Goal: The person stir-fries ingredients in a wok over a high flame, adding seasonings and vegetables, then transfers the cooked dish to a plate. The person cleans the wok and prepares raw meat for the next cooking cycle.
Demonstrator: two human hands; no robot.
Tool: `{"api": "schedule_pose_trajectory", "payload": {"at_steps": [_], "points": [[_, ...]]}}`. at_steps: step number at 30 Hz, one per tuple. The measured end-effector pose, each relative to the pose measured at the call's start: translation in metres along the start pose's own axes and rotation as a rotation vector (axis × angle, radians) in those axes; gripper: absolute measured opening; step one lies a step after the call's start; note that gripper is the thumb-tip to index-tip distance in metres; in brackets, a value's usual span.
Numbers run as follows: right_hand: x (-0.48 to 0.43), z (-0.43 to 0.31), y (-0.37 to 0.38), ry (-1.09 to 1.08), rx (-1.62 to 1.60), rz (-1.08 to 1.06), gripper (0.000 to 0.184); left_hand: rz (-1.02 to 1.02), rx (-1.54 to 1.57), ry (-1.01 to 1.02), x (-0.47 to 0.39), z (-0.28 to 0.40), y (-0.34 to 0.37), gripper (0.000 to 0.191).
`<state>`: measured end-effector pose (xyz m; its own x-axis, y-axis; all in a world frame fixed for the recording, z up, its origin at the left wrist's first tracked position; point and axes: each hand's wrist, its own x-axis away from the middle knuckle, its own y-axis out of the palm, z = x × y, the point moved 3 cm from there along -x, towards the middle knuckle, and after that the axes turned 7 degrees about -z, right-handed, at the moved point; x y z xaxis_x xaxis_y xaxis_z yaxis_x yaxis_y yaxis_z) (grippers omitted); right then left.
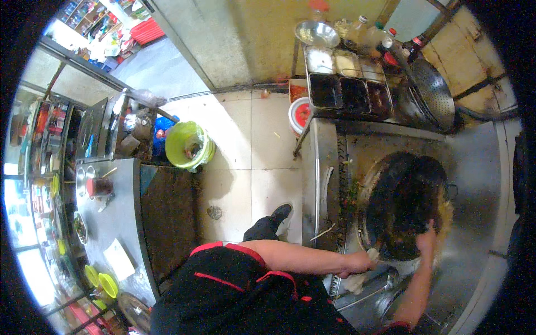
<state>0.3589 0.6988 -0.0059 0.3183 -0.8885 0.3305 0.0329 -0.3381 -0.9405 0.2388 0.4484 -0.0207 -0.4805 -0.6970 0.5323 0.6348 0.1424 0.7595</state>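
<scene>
A large blackened wok point(400, 209) sits on the stove in front of me. My left hand point(359, 263) is closed around a whitish cloth point(373, 253) at the wok's near rim. Over the wok's right side reaches my right hand point(426, 242), fingers pointing into it. Blur and the dark interior hide what, if anything, the fingers grip. Below the wok, a metal ladle point(389, 279) rests on the steel worktop, its long handle running towards me. Another pale crumpled cloth point(354, 284) lies beside that handle.
Steel seasoning containers point(345, 66), bottles point(358, 27) and a metal bowl point(317, 33) stand beyond the stove. A perforated strainer point(433, 94) leans there. Behind me are a green lined bin point(189, 144) and a steel counter point(121, 217) holding a jar point(99, 186) and paper point(119, 259).
</scene>
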Motion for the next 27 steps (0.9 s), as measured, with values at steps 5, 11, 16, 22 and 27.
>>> {"api": "schedule_pose_trajectory", "payload": {"at_steps": [5, 11, 16, 22, 27], "points": [[0.064, 0.004, 0.058, -0.223, -0.092, -0.229, 0.086, 0.012, -0.276, 0.08, 0.007, 0.011, -0.004, 0.021], [0.013, 0.035, -0.001, -0.134, 0.156, 0.039, 0.084, 0.024, -0.224, 0.088, 0.016, 0.009, -0.005, 0.03], [0.028, -0.006, 0.052, -0.235, -0.305, -0.257, 0.092, 0.05, -0.157, 0.068, -0.01, -0.015, -0.012, 0.03], [0.06, 0.029, -0.003, 0.061, 0.313, -0.112, 0.086, -0.02, -0.559, 0.257, -0.027, -0.025, -0.02, 0.032], [0.014, -0.013, 0.056, 0.107, -0.247, -0.2, 0.087, 0.053, -0.356, 0.008, 0.013, -0.01, -0.014, 0.03]]}}
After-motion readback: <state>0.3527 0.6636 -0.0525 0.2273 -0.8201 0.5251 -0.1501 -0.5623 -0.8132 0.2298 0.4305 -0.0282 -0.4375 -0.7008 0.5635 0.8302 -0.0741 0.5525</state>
